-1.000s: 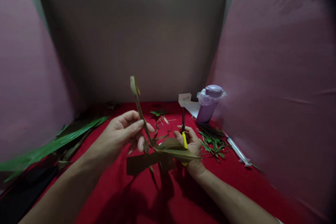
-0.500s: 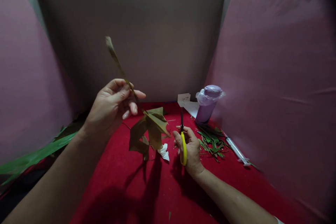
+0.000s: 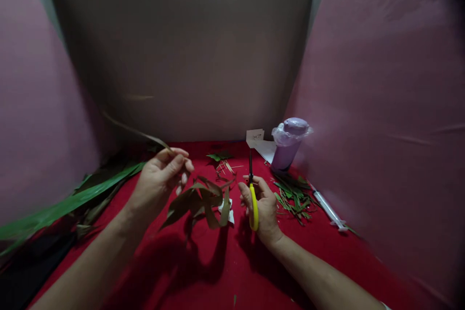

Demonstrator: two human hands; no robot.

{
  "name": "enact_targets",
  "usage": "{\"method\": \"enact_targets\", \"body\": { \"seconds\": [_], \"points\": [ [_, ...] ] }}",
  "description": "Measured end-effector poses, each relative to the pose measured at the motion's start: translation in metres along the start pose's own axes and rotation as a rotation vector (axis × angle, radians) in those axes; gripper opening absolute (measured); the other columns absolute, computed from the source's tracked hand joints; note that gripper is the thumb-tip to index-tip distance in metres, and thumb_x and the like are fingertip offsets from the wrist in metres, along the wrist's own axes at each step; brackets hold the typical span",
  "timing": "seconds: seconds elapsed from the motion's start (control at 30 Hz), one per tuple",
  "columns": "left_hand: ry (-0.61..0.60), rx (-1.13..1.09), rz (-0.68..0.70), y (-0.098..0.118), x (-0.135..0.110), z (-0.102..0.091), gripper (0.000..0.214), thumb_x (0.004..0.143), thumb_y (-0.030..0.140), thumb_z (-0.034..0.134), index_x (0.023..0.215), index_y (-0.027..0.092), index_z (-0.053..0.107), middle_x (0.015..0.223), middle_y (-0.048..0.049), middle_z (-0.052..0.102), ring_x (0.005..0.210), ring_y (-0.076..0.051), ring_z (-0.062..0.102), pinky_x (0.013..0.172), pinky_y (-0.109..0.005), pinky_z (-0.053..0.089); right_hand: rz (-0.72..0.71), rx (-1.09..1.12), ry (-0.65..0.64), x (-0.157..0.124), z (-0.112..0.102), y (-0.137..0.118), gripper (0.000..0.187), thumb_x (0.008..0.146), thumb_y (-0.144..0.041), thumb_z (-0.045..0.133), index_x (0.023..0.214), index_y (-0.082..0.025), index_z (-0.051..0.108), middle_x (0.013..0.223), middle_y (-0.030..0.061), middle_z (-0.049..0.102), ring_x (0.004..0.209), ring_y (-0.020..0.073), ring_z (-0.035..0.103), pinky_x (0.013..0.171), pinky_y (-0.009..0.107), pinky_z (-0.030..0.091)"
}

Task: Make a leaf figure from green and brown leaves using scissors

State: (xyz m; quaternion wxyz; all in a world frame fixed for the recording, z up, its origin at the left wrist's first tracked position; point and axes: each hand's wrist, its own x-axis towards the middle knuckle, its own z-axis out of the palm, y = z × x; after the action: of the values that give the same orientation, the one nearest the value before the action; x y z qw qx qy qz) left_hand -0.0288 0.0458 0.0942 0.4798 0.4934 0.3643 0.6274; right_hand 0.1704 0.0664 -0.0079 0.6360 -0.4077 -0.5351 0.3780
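Between the thumb and fingers of my left hand (image 3: 162,177) is the stem of a brownish-green leaf (image 3: 203,201) with several long lobes. The blades hang below and to the right of that hand, over the red cloth, while the stem end sticks out to the upper left, blurred. My right hand (image 3: 264,206) is closed around scissors (image 3: 254,208) with yellow handles and dark blades pointing away from me. A crumpled white tissue (image 3: 231,215) lies behind the hanging leaf, partly covered by it.
On the red cloth (image 3: 240,266), cut green strips (image 3: 296,196) lie right of my right hand, beside a syringe (image 3: 330,210). Behind them stands a purple bottle (image 3: 286,147) near a white card (image 3: 255,136). Thin sticks (image 3: 227,167) lie at the back. Long green leaves (image 3: 98,186) are at left.
My left hand has come down, and the leaf it holds has turned and lowered, its stem now tilting further left. My right hand with the scissors has barely moved.
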Motion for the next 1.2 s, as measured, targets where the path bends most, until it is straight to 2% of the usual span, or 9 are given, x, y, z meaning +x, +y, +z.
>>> {"method": "enact_targets", "body": {
  "seconds": [0.17, 0.27, 0.37, 0.57, 0.67, 0.83, 1.0, 1.1, 1.2],
  "points": [
    [0.035, 0.076, -0.147, -0.038, -0.019, -0.013, 0.022, 0.079, 0.030, 0.058, 0.094, 0.014, 0.061, 0.070, -0.0015, 0.063, 0.044, -0.006, 0.048, 0.033, -0.015, 0.037, -0.011, -0.006, -0.128, -0.006, 0.001, -0.001, 0.024, 0.079, -0.036, 0.062, 0.096, -0.021, 0.054, 0.063, -0.0054, 0.049, 0.052, 0.0086, 0.045, 0.048, 0.019, 0.038],
    [-0.020, 0.081, -0.241, -0.051, -0.027, -0.014, 0.025, 0.080, 0.033, 0.055, 0.097, 0.014, 0.060, 0.075, -0.0054, 0.067, 0.043, -0.006, 0.048, 0.032, -0.015, 0.034, -0.041, -0.075, -0.244, -0.011, 0.001, -0.001, 0.023, 0.080, -0.035, 0.061, 0.096, -0.020, 0.054, 0.068, -0.0034, 0.052, 0.057, 0.0102, 0.048, 0.052, 0.020, 0.040],
    [-0.002, 0.111, -0.301, -0.057, -0.031, -0.013, 0.026, 0.079, 0.035, 0.057, 0.093, 0.013, 0.061, 0.077, -0.0078, 0.069, 0.047, -0.008, 0.052, 0.037, -0.016, 0.038, -0.101, -0.184, -0.323, -0.016, 0.001, -0.001, 0.024, 0.078, -0.033, 0.062, 0.096, -0.019, 0.054, 0.067, -0.0025, 0.052, 0.057, 0.0109, 0.048, 0.052, 0.021, 0.039],
    [0.089, 0.201, -0.349, -0.061, -0.032, -0.017, 0.027, 0.074, 0.039, 0.062, 0.076, 0.012, 0.064, 0.061, -0.0030, 0.063, 0.048, -0.009, 0.055, 0.040, -0.016, 0.041, -0.360, -0.345, -0.497, -0.023, -0.001, -0.006, 0.026, 0.078, -0.028, 0.063, 0.099, -0.016, 0.055, 0.074, 0.0018, 0.059, 0.058, 0.0117, 0.048, 0.056, 0.022, 0.039],
    [0.139, 0.202, -0.340, -0.061, -0.031, -0.020, 0.028, 0.072, 0.039, 0.064, 0.078, 0.013, 0.063, 0.056, -0.0005, 0.061, 0.049, -0.011, 0.057, 0.043, -0.018, 0.044, -0.542, -0.486, -0.616, -0.026, -0.002, -0.009, 0.028, 0.078, -0.030, 0.063, 0.100, -0.015, 0.056, 0.070, 0.0021, 0.059, 0.055, 0.0123, 0.047, 0.053, 0.024, 0.035],
    [0.148, 0.156, -0.258, -0.056, -0.031, -0.022, 0.025, 0.077, 0.038, 0.060, 0.085, 0.015, 0.062, 0.065, -0.0019, 0.065, 0.057, -0.013, 0.062, 0.053, -0.023, 0.051, -0.742, -0.661, -0.776, -0.031, -0.001, -0.010, 0.029, 0.080, -0.036, 0.059, 0.100, -0.015, 0.057, 0.067, 0.0025, 0.060, 0.056, 0.0147, 0.051, 0.048, 0.026, 0.029],
    [0.104, 0.021, -0.227, -0.050, -0.031, -0.021, 0.019, 0.081, 0.035, 0.054, 0.083, 0.016, 0.058, 0.067, -0.0022, 0.066, 0.059, -0.015, 0.064, 0.050, -0.021, 0.048, -0.793, -0.582, -0.744, -0.031, 0.000, -0.012, 0.044, 0.077, -0.047, 0.062, 0.102, -0.011, 0.056, 0.066, 0.0031, 0.060, 0.054, 0.0142, 0.050, 0.048, 0.026, 0.030],
    [0.103, -0.004, -0.226, -0.046, -0.031, -0.022, 0.017, 0.082, 0.034, 0.054, 0.083, 0.017, 0.056, 0.067, -0.0015, 0.066, 0.057, -0.016, 0.064, 0.048, -0.022, 0.048, -0.736, -0.477, -0.650, -0.031, 0.000, -0.014, 0.053, 0.071, -0.052, 0.066, 0.102, -0.010, 0.056, 0.061, 0.0004, 0.056, 0.050, 0.0123, 0.047, 0.048, 0.025, 0.032],
    [0.109, -0.016, -0.159, -0.041, -0.030, -0.023, 0.015, 0.082, 0.032, 0.053, 0.082, 0.017, 0.057, 0.066, -0.0015, 0.065, 0.058, -0.016, 0.064, 0.053, -0.025, 0.050, -0.646, -0.443, -0.564, -0.030, -0.001, -0.016, 0.050, 0.071, -0.049, 0.068, 0.102, -0.012, 0.055, 0.061, -0.0008, 0.054, 0.050, 0.0116, 0.046, 0.051, 0.024, 0.035]
  ]
}}
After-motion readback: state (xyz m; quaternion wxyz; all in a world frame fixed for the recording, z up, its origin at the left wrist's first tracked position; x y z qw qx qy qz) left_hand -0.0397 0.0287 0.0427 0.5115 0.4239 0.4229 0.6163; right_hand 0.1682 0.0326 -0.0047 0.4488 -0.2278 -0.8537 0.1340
